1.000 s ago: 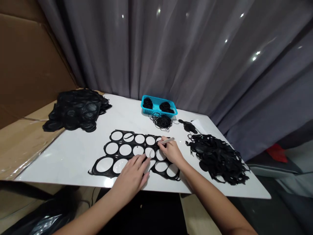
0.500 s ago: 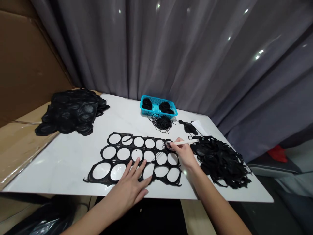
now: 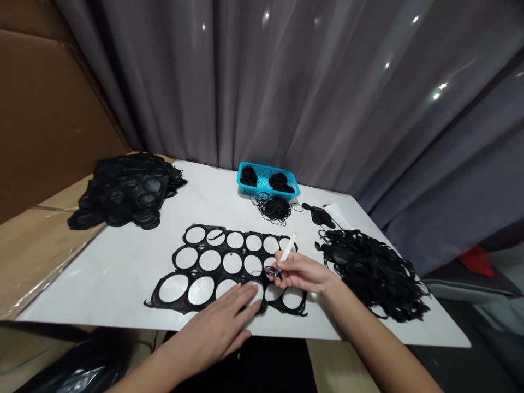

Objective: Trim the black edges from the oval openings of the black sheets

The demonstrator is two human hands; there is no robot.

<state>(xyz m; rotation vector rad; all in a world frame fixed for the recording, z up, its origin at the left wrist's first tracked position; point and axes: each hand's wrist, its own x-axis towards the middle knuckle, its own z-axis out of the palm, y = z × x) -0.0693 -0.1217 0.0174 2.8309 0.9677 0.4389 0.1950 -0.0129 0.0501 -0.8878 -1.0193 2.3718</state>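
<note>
A black rubbery sheet [image 3: 189, 289] with rows of large round holes lies flat on the white table. Across its near edge rests my left hand [image 3: 229, 322], fingers stretched out and pressing on it. My right hand [image 3: 303, 272] is closed around a slim white pen-like tool [image 3: 289, 247], its dark tip pointing down toward the palm. Thin black rings [image 3: 269, 271] hang at the fingertips of that hand, over the right part of the sheet; how many cannot be made out. A loose dark strip [image 3: 215, 237] lies inside one hole of the far row.
A blue basket [image 3: 268, 166] with black ring bundles stands at the back, a tangle of thin rings [image 3: 276, 208] before it. Black scraps [image 3: 372, 270] heap at the right; stacked black sheets [image 3: 126, 191] lie left. Small black discs [image 3: 319, 216] sit near white paper [image 3: 340, 216].
My right hand has moved left and toward me from the far right hole, and the white tool has swung from nearly level to steeply tilted. My left hand stays on the sheet, shifted slightly.
</note>
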